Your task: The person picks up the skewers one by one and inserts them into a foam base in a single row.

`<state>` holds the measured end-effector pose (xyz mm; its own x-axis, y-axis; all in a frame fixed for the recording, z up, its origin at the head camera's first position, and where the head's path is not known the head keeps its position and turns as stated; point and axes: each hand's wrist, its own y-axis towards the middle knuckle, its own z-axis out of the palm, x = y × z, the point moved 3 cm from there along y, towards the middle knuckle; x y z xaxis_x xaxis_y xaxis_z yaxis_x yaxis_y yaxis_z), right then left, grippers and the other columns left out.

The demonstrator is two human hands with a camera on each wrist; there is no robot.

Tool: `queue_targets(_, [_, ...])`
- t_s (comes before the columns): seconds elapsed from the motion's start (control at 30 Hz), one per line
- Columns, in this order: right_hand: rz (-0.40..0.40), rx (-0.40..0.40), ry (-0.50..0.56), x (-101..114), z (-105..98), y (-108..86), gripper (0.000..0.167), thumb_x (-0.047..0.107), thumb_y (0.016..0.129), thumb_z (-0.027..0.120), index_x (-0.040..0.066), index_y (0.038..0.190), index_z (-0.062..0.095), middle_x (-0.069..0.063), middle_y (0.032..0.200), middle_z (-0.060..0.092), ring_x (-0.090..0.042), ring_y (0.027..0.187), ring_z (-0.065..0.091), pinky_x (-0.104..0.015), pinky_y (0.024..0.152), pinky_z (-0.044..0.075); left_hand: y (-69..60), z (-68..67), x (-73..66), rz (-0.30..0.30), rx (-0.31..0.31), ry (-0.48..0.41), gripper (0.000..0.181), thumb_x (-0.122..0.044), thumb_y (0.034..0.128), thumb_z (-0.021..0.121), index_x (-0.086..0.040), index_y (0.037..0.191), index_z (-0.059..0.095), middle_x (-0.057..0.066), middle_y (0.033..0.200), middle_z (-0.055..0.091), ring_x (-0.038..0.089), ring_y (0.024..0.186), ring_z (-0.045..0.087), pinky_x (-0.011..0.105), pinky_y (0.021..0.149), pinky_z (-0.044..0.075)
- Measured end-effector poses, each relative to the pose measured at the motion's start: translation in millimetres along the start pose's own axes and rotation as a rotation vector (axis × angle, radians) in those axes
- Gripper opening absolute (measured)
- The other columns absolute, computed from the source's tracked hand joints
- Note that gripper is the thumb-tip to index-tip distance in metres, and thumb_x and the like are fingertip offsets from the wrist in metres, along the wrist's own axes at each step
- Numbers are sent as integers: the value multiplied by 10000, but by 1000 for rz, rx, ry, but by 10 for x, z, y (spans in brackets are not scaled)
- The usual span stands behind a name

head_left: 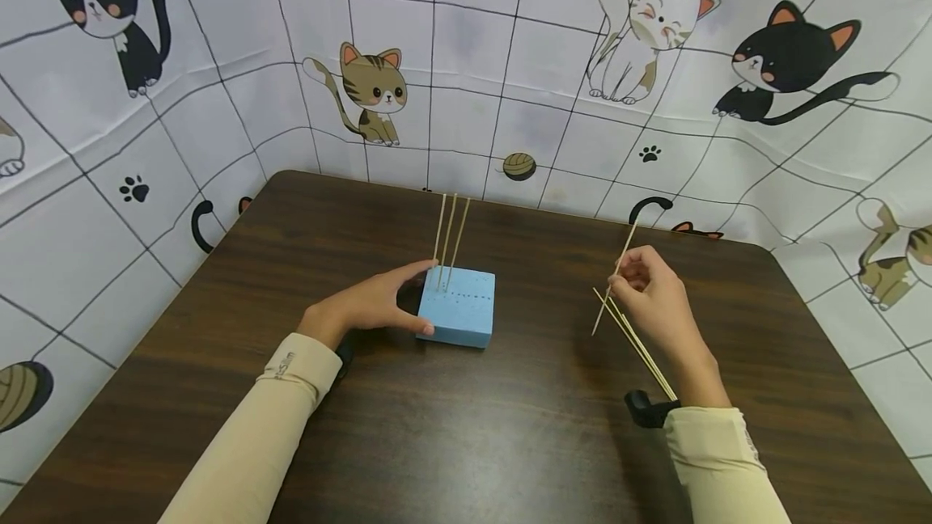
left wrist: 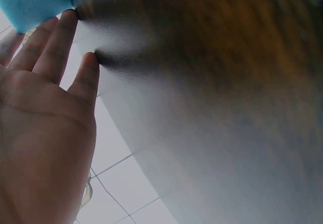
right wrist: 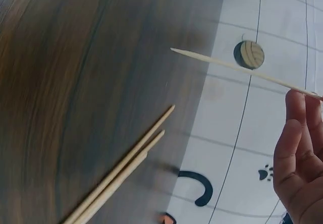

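Left hand (head_left: pixel 367 302): reaches in from the left, palm side toward the blue block, thumb and index finger spread in a wide C; the thumb meets the near left corner, the index finger the far left corner.
Left grip: wide, holding the block between thumb and index finger; the left wrist view shows the other fingers stretched out and fanned apart.
Blue block (head_left: pixel 466 310): flat on the dark wooden table (head_left: pixel 510 443), left of the right hand, its top dotted with small holes.
Standing sticks (head_left: pixel 447 241): three thin ones, set in the far left part of the block's top, leaning slightly.
Right hand (head_left: pixel 658 297): raised at the right, well apart from the block, wrist bent so that the fingers point away and inward.
Right grip: narrow, thumb and fingertips pinching one stick.
Held stick (right wrist: pixel 227 64): slanted, its pointed end low and toward the block, its other end up past the fingers.
Loose sticks (right wrist: pixel 117 178): three tips show, lying side by side on the table near the right hand.
Sleeves (head_left: pixel 240 435): cream, reaching both wrists.
Backdrop (head_left: pixel 473 47): white, gridded, printed with cats.
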<state>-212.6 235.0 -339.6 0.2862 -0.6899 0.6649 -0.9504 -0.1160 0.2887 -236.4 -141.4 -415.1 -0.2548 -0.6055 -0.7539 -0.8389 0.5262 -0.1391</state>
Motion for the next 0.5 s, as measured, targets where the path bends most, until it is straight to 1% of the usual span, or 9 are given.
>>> queue_targets(0.07, [4, -4, 5, 46, 52, 15, 135, 60, 958, 612, 17, 1056, 530, -119, 963, 631, -26, 767, 604, -153, 678, 480, -11, -3, 1, -3, -2, 4, 1096, -524, 742, 834, -253, 1594, 201, 76, 1630, 239, 321, 1481, 257, 601, 1151, 254])
queue_targets(0.2, [4, -11, 46, 134, 170, 60, 123, 78, 956, 624, 28, 1036, 545, -103, 971, 623, -69, 818, 601, -160, 696, 475, -23, -9, 9, -9, -7, 4, 1095, -527, 740, 834, -271, 1594, 198, 72, 1636, 223, 331, 1485, 244, 617, 1143, 256])
queue_targets(0.37, [-48, -36, 102, 244, 327, 132, 94, 28, 937, 635, 9, 991, 561, -123, 954, 645, -54, 831, 596, -131, 717, 467, -20, -7, 11, -7, -5, 1, 1098, -525, 741, 835, -269, 1596, 194, 61, 1639, 214, 330, 1487, 239, 620, 1139, 260])
queue_targets(0.5, [-87, -36, 154, 377, 446, 175, 87, 6, 928, 639, 8, 974, 565, -130, 944, 652, -57, 825, 608, -130, 709, 476, -7, 0, 0, -1, -4, 0, 1100, -525, 740, 836, -258, 1596, 199, 59, 1634, 229, 321, 1484, 250, 610, 1142, 264])
